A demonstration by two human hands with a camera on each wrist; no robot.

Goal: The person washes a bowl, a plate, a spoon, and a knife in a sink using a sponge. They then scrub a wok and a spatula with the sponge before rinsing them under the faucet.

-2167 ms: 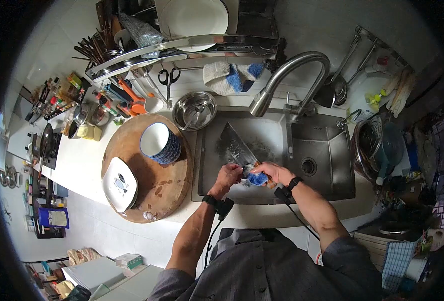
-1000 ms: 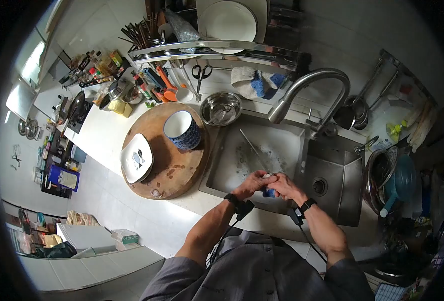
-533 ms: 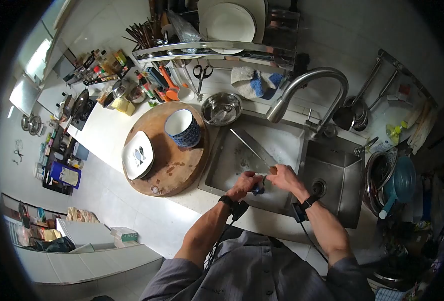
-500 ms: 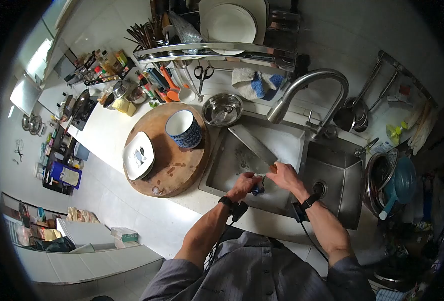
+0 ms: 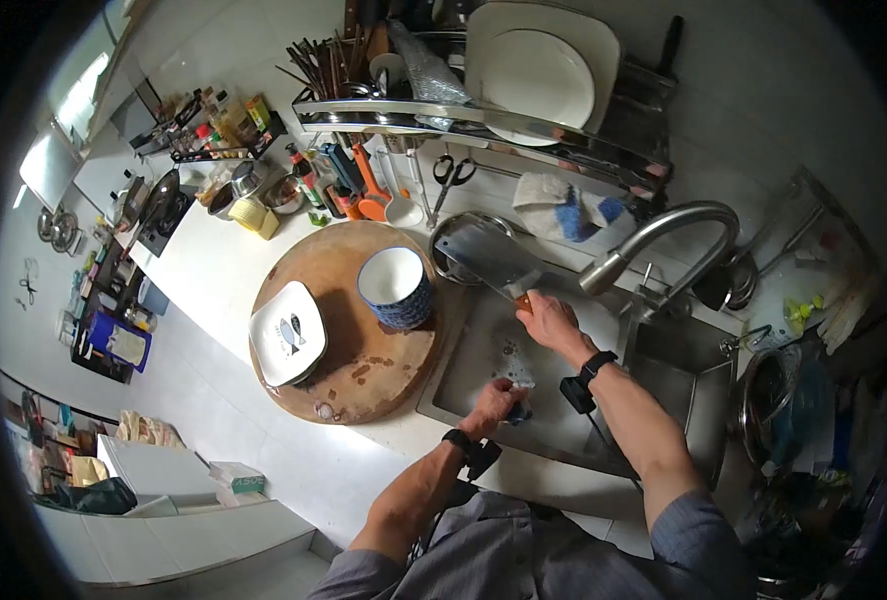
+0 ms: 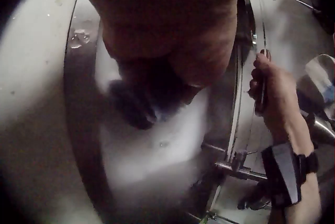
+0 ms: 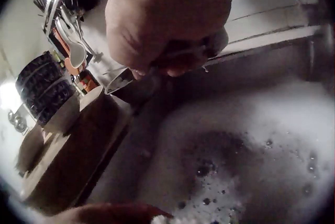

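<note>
In the head view my right hand (image 5: 558, 328) grips the wooden handle (image 5: 525, 300) of a cleaver (image 5: 483, 252). Its broad blade points up and left, overlapping the metal bowl (image 5: 495, 222) behind the sink. Low over the left basin, my left hand (image 5: 491, 408) holds a wet blue and white cloth (image 5: 519, 412). The left wrist view shows the cloth (image 6: 133, 106) dark and bunched below the fingers, with my right hand (image 6: 280, 96) further off around the handle. Soap suds (image 7: 214, 195) lie in the basin under my right hand (image 7: 170, 20).
A round wooden chopping board (image 5: 348, 385) left of the sink bears stacked blue-patterned bowls (image 5: 403, 300) and square fish-printed plates (image 5: 288, 335). The faucet (image 5: 708, 215) arches over the sink's right side. Above runs a metal dish rack (image 5: 393, 118) with plates and chopsticks.
My right hand has lifted the cleaver up and away from the left hand, toward the metal bowl. My left hand stays low with the cloth. The head view has shifted slightly.
</note>
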